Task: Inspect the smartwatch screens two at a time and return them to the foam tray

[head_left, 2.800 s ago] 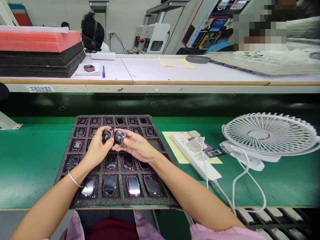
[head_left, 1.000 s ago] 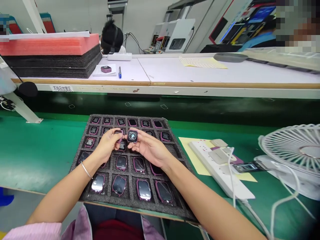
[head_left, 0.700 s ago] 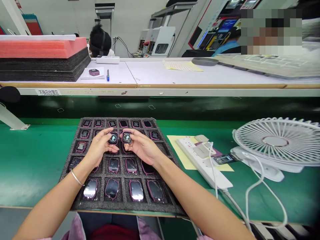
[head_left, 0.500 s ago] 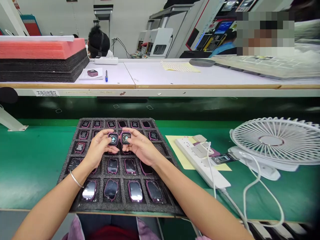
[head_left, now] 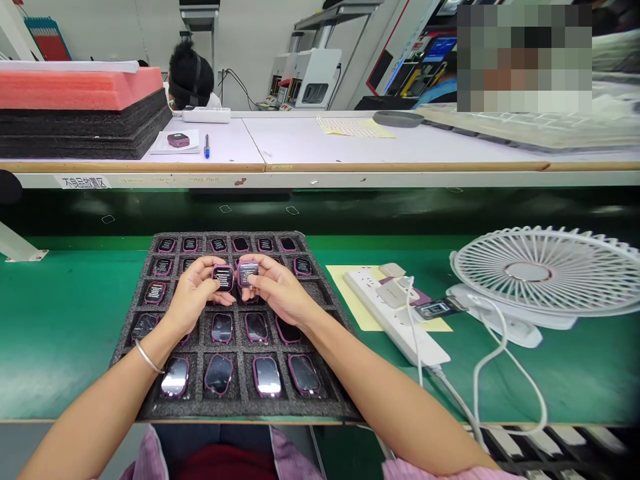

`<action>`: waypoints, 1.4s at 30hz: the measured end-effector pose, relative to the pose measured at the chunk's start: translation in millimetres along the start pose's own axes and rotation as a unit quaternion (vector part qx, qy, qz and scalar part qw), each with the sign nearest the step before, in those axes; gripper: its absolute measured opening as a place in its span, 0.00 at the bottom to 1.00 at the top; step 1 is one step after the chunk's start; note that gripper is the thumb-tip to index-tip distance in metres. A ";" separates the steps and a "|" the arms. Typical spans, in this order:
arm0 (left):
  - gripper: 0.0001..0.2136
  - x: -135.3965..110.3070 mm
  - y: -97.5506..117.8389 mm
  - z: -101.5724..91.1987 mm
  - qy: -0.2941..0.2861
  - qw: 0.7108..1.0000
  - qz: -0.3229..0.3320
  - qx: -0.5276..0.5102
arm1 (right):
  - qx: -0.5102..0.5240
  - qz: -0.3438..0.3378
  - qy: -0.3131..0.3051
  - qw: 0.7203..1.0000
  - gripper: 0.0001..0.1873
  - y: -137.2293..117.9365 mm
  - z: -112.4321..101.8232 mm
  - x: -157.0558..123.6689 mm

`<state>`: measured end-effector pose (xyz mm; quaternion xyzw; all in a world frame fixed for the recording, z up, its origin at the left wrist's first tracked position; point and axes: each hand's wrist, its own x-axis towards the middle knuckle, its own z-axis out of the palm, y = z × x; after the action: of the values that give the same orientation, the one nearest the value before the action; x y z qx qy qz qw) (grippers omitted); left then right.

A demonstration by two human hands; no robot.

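Observation:
My left hand (head_left: 196, 293) pinches a purple-framed smartwatch (head_left: 223, 277), its lit screen turned up with lines of white text. Beside it, my right hand (head_left: 278, 288) grips a second smartwatch (head_left: 247, 271), tilted a little, with pale text on its screen and the thumb over its lower part. The two watches are side by side, close together, above a black foam tray (head_left: 195, 404). Rows of similar strapless watches, such as the front watch (head_left: 267, 375), lie in its compartments. Some screens at the back and left show text; the front ones are dark. My hands hide several middle compartments.
Right of the tray, a white power strip (head_left: 370, 293) with chargers lies on yellow paper (head_left: 336, 293). A white fan (head_left: 530, 273) and looping white cables (head_left: 477, 393) sit farther right. Foam sheets (head_left: 75, 127) are stacked on the raised shelf, where a blue pen (head_left: 207, 147) lies. People are beyond.
Both held watches' screens have switched from a watch-face-like picture to lines of text. The right watch is tilted more. My hands stay over the tray; the whole view has shifted slightly.

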<state>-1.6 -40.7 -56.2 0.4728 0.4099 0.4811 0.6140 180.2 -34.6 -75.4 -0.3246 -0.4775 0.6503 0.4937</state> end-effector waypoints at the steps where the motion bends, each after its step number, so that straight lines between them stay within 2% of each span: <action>1: 0.17 0.0 -0.2 0.1 -0.001 1.000 0.001 0.000 | 0.000 0.000 0.002 1.000 0.17 0.1 -0.1 0.1; 19: 0.17 -0.7 -2.0 1.1 0.001 1.000 0.011 0.008 | -0.018 -0.013 -0.013 1.000 0.20 -1.2 1.4 -1.6; 28: 0.20 -0.3 -3.1 1.9 -0.003 1.000 0.021 -0.005 | -0.009 -0.026 -0.012 1.000 0.25 -0.4 0.7 -0.2; 34: 0.14 -0.2 -3.9 0.7 -0.011 1.000 -0.008 -0.006 | -0.002 0.010 0.025 1.000 0.15 -0.6 2.7 1.2; 38: 0.14 -0.6 -1.5 0.8 -0.019 0.999 -0.015 -0.024 | 0.025 0.024 0.030 0.999 0.16 -2.3 3.6 0.9; 42: 0.14 -1.5 0.3 0.7 -0.021 0.999 -0.017 -0.025 | 0.007 0.019 0.029 0.999 0.17 -1.8 2.0 -0.5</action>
<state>-1.3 -42.3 -55.7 0.4601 0.3928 0.4708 0.6422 179.2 -35.6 -73.0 -0.3486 -0.4524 0.6532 0.4970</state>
